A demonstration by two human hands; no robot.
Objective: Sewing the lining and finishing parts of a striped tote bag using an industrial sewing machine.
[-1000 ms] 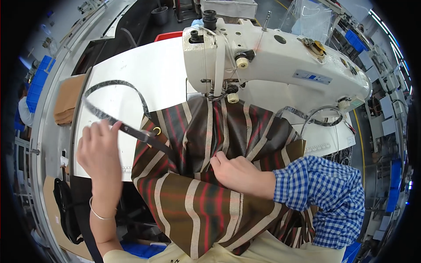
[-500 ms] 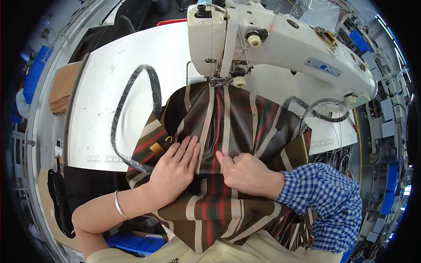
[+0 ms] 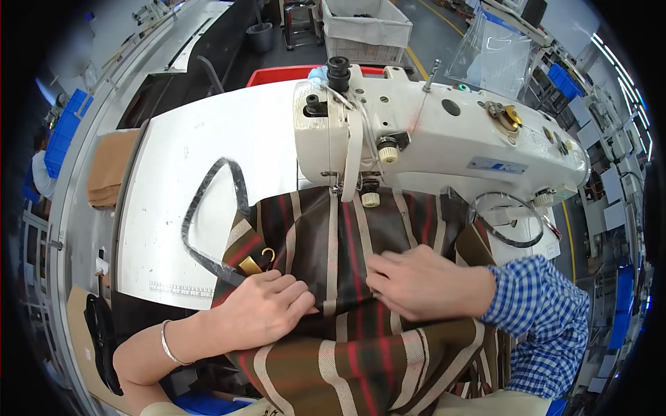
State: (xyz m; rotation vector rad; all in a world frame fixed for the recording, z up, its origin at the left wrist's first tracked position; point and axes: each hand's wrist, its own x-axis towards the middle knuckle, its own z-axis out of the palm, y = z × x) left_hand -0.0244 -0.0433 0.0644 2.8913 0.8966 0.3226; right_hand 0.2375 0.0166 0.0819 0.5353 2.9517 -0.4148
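Behind, grey crate [image 3: 366,28]; both hands [image 3: 267,308] press striped fabric [image 3: 347,243].

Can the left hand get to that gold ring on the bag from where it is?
Probably yes. The left hand rests on the striped fabric, with the gold ring just beyond its fingers. Nothing lies between them; only the black strap loops off beside it.

Workshop floor, grey, with a yellow line [image 3: 444,15] painted across. White crate [image 3: 368,28] behind the white table [image 3: 201,159]. Blue bins [image 3: 64,132] stacked left and right. Bright overhead light.
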